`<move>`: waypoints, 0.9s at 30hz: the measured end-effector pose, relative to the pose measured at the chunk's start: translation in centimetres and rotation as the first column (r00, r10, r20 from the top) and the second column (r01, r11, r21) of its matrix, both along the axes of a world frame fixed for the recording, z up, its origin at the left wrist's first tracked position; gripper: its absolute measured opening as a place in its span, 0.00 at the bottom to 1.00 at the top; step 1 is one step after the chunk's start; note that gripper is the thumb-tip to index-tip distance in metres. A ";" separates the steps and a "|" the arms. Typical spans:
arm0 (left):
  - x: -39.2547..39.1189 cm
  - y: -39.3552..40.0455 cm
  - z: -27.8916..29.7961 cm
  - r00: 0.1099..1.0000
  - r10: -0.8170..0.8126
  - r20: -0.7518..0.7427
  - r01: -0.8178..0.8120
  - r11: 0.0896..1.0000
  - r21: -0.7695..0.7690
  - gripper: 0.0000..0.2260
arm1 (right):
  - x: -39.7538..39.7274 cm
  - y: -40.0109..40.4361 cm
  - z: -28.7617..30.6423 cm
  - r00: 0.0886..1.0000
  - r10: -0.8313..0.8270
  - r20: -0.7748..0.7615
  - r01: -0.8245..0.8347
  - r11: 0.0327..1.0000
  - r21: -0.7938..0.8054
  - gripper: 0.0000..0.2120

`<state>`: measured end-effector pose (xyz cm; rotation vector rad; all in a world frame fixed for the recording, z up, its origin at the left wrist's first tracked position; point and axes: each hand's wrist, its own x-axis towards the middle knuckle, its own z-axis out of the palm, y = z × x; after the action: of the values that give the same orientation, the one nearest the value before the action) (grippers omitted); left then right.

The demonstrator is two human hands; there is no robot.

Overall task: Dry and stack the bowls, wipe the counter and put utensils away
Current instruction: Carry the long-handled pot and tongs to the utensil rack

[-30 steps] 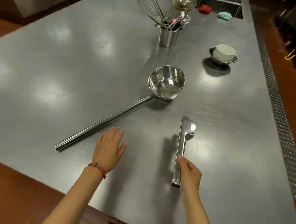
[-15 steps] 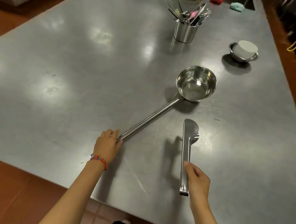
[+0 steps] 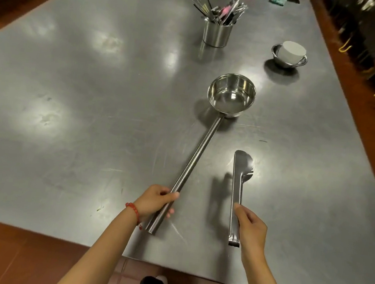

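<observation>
Counter (image 3: 75, 97): steel top spreading ahead of and to both sides of the two hands; its near edge runs just under the forearms.
Ladle (image 3: 205, 141): long-handled steel dipper, its bowl well ahead of the left hand and resting on the counter. Half a second ago the handle lay flat and slanted further to the left; now it points more nearly straight ahead, with the near end raised in the grip.
Tongs (image 3: 237, 193): closed steel tongs, running straight ahead from the right hand, just right of the ladle handle. They sit much as they did in the earlier frame.
Utensil holder (image 3: 216, 34): steel cup packed with utensils, far ahead of both hands.
Bowls (image 3: 289, 54): white bowl upside down inside a small steel bowl, far ahead and right of the right hand.
Left hand (image 3: 154, 202): fingers and thumb wrapped round the ladle handle near its end; earlier it only lay over the handle tip against the counter. A red bead bracelet (image 3: 133, 210) is on the wrist.
Right hand (image 3: 250, 227): grasps the tongs near their hinge end, thumb along the top, as before.
</observation>
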<state>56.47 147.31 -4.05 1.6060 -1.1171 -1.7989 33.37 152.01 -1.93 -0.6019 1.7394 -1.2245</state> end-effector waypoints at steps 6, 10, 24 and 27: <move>-4.5 1.7 1.1 0.947 0.177 -0.268 -0.124 0.971 0.206 0.12 | -0.6 2.2 -0.1 0.996 -0.076 0.053 0.073 0.996 0.045 0.05; -6.7 2.6 1.9 0.965 0.192 -0.181 -0.179 0.980 0.083 0.17 | -1.4 3.9 -0.2 0.981 -0.163 0.109 0.159 0.986 0.046 0.05; -14.6 10.3 7.6 0.984 -0.138 -0.114 0.102 0.955 -0.277 0.14 | -7.1 14.3 3.1 0.917 -0.373 0.144 0.385 0.921 -0.067 0.04; -17.5 13.3 8.1 0.972 -0.198 -0.131 0.154 0.945 -0.288 0.13 | -9.8 18.3 3.9 0.897 -0.417 0.145 0.432 0.897 -0.093 0.08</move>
<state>38.98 160.59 4.01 1.2132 -1.4030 -1.7519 23.58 170.27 1.95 -0.2080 1.7530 -1.6457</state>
